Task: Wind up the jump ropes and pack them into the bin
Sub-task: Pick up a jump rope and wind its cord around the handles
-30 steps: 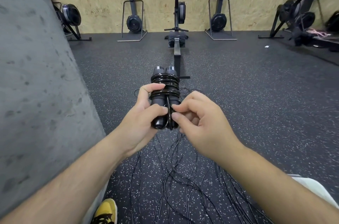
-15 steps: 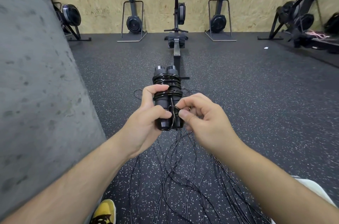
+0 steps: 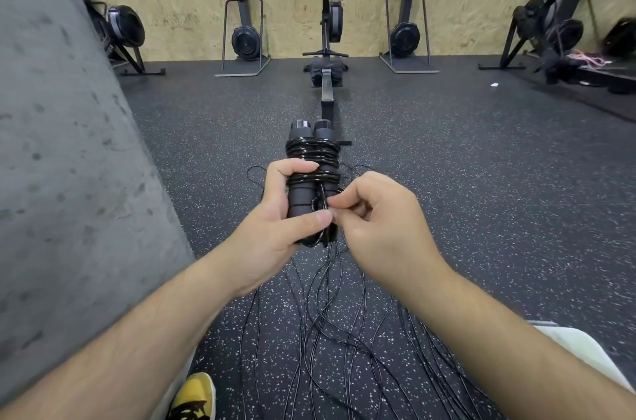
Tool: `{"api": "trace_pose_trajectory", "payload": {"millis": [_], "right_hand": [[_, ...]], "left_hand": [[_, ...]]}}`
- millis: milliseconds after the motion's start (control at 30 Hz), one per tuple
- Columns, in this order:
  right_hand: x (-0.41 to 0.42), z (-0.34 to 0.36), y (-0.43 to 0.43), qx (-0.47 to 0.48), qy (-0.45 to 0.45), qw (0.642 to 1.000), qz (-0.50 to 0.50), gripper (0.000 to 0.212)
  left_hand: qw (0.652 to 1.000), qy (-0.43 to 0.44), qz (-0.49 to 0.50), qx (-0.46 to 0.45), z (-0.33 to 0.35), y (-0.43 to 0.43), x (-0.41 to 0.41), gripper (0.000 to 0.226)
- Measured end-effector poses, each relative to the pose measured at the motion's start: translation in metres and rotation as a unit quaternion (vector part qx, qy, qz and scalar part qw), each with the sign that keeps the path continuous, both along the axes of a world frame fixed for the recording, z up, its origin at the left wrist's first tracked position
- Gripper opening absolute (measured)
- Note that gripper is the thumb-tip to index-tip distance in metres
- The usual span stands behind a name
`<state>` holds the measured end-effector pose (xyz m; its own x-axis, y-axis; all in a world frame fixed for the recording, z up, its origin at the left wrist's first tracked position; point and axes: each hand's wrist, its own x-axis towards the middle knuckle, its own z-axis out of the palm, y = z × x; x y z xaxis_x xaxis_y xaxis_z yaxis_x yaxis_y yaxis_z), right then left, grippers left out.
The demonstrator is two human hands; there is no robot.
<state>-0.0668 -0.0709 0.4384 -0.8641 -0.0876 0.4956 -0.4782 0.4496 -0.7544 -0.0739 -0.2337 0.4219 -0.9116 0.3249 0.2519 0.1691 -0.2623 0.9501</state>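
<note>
Between the two hands: the pair of black jump-rope handles (image 3: 303,199), held side by side, with the cord (image 3: 313,158) coiled round the upper half.
Long axis: the handle pair runs away from the person. Its near end sits low in the palm and its capped far ends point at the rowing machine (image 3: 327,71) beyond.
Left hand (image 3: 272,240): on the left of the handle pair, gripping it. The fingers curl over it at the lowest coil and the thumb presses across the front.
Right hand (image 3: 382,230): against the right side of the handle pair, by its lower half. The fingers are curled, and forefinger and thumb pinch a short loop of cord (image 3: 318,209) at the foam.
Nearer hand: the right has the free end, so the tuck looks like its job while the left only steadies.
Coming move: probably pushing that loop along the axis, under the lowest coil. It depends on the loop lying in the groove between the two handles.
Loose ropes (image 3: 320,333): on the speckled floor (image 3: 481,213) beneath the handle pair and nearer the person, many black cords in a tangle, not yet wound.
Bin: not in view.
</note>
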Motion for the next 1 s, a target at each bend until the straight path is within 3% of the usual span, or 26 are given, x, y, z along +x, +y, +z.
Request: {"api": "trace_pose_trajectory", "payload": {"millis": [300, 433, 567, 667, 800, 1000], "right_hand": [[-0.004, 0.006, -0.001, -0.043, -0.01, 0.997, 0.062, 0.016], [-0.002, 0.009, 0.007, -0.015, -0.002, 0.992, 0.124, 0.027], [-0.002, 0.006, 0.013, -0.038, 0.012, 0.995, 0.09, 0.02], [-0.003, 0.002, 0.016, 0.048, 0.059, 0.995, 0.057, 0.01], [-0.006, -0.004, 0.012, 0.081, 0.112, 0.99, 0.034, 0.006], [-0.01, -0.005, 0.005, 0.165, 0.193, 0.967, 0.011, 0.01]], "left_hand": [[0.992, -0.036, 0.001, 0.124, 0.008, -0.001, -0.002, 0.059], [0.99, -0.031, 0.03, 0.133, 0.015, -0.005, -0.004, 0.058], [0.992, -0.024, 0.014, 0.12, 0.016, -0.005, -0.005, 0.057], [0.994, -0.02, 0.002, 0.106, 0.014, -0.005, -0.004, 0.056], [0.994, -0.021, -0.021, 0.104, 0.014, -0.003, -0.002, 0.057], [0.993, -0.031, -0.021, 0.11, 0.013, -0.005, 0.0, 0.056]]}}
